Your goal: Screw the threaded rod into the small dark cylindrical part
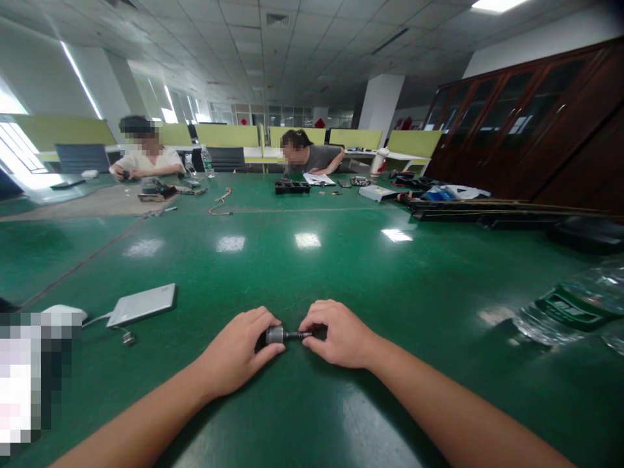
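Low over the green tabletop, between my two hands, lies a small grey metal cylinder with a thin dark shaft [291,335] that points right. My left hand [240,351] is closed around the cylinder, thumb on the near side and fingers on the far side. At the shaft's outer end, the thumb and fingertips of my right hand [336,333] pinch it. The shaft's tip looks ridged, perhaps threaded, and my right fingers partly cover it. Whether the part rests on the table or hangs just above it I cannot tell.
On the green table [273,260], a silver flat device with a cable [142,304] lies left. Clear water bottles [560,312] are at the right. Long dark strips [468,211] lie at the far right. Two people sit across, near a black tray [292,187] and loose parts.
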